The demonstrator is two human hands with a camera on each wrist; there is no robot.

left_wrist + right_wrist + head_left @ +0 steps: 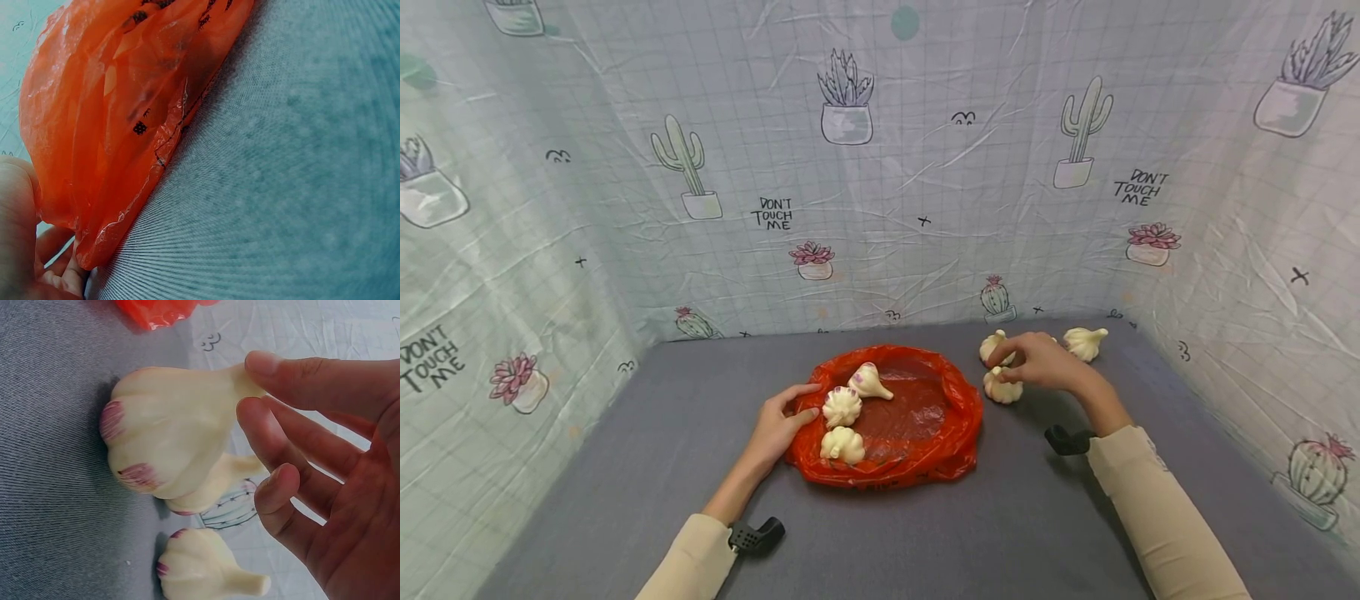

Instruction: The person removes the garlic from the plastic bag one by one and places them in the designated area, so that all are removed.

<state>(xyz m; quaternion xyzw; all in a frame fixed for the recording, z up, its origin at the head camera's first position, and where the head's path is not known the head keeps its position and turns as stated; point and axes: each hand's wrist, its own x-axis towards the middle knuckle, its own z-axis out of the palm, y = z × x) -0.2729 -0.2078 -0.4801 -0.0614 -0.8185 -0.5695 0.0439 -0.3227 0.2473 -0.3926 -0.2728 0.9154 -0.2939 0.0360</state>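
Note:
A red plastic bag [917,475], its mouth spread wide, lies on the table with three garlic bulbs inside along its left part, one of them [842,446] near the front rim. My left hand [778,425] holds the bag's left rim, thumb and fingers at the plastic; the left wrist view shows the bag's crinkled side [125,125] beside them. To the right of the bag, my right hand [1041,362] pinches a garlic bulb [169,425] by its stem between thumb and fingertip. That bulb is upright, close over the table, with purple patches low on its side.
Behind the right hand sit more garlic bulbs, one [992,343] partly hidden by the fingers and another [1084,343] farther right. The grey cloth-covered table [925,542] meets a hanging patterned curtain [887,183] at the back and sides.

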